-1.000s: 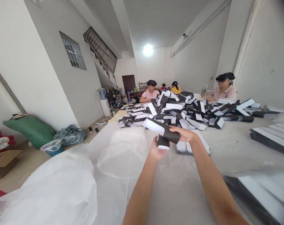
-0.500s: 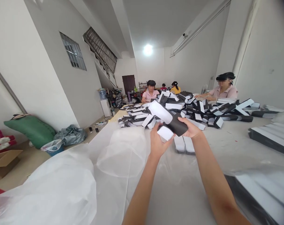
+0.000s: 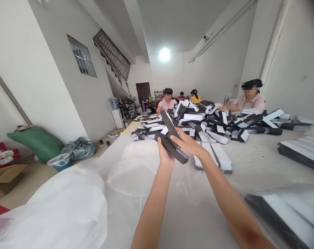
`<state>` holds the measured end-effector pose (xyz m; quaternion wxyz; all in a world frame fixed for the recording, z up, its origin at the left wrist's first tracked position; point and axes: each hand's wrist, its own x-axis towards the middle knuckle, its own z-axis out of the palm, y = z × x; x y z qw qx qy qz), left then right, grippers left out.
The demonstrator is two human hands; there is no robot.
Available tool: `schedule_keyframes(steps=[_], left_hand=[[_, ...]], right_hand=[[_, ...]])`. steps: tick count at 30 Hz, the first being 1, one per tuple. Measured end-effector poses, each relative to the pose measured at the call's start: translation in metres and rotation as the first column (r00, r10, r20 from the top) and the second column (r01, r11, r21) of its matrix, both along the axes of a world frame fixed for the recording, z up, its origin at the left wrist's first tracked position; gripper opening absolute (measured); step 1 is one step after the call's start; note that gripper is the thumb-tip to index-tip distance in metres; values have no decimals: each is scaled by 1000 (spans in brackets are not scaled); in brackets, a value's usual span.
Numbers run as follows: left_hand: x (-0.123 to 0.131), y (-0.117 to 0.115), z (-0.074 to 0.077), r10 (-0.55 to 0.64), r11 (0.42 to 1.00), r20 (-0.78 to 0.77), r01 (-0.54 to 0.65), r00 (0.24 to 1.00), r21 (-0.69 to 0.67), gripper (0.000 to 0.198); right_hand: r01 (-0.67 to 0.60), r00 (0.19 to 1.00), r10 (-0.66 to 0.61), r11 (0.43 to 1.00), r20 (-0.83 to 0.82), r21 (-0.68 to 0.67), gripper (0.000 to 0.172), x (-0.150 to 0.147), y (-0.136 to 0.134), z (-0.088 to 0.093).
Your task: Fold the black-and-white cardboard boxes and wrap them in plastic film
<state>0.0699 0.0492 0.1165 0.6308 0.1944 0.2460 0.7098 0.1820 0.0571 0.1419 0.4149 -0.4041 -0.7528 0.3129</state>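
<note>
Black-and-white card sleeve (image 3: 171,126), two long arms splayed in a narrow V, held in the air above the table's sheet; one piece or two, not clear from this view. Left hand (image 3: 165,154): closed from below around the lower arm. Right hand (image 3: 188,143): fingers stretched across the upper arm, firmly grasping it.

Translucent plastic sheet (image 3: 193,214), covering the table top. Two white-faced sleeves (image 3: 212,157), lying on the sheet just beside and below the right hand. Large heap of black-and-white sleeves (image 3: 198,121), jumbled, directly beyond both hands. Further stacked rows of sleeves (image 3: 299,152), near the table's right side.

Two seated co-workers: pink top (image 3: 167,105), at the heap's far end; pale pink top (image 3: 251,102), at its right, arms reaching toward it. Third person in yellow (image 3: 195,99), further back.

On the floor at left: green sack (image 3: 34,143), grey plastic bag (image 3: 79,148), small blue bin (image 3: 60,162) lined with plastic, open cardboard box (image 3: 6,176).
</note>
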Motion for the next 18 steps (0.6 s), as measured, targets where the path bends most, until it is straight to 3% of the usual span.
schedule_keyframes(steps=[4, 11, 18], left_hand=[[-10, -2, 6, -45, 997, 27, 47, 999, -68, 49], [-17, -5, 13, 4, 998, 51, -1, 999, -63, 49], [-18, -8, 17, 20, 999, 44, -18, 999, -41, 48]], right_hand=[[11, 997, -18, 995, 70, 102, 67, -10, -9, 1], [-106, 984, 89, 989, 156, 104, 58, -15, -24, 9], [-101, 972, 76, 990, 221, 103, 60, -16, -29, 12]])
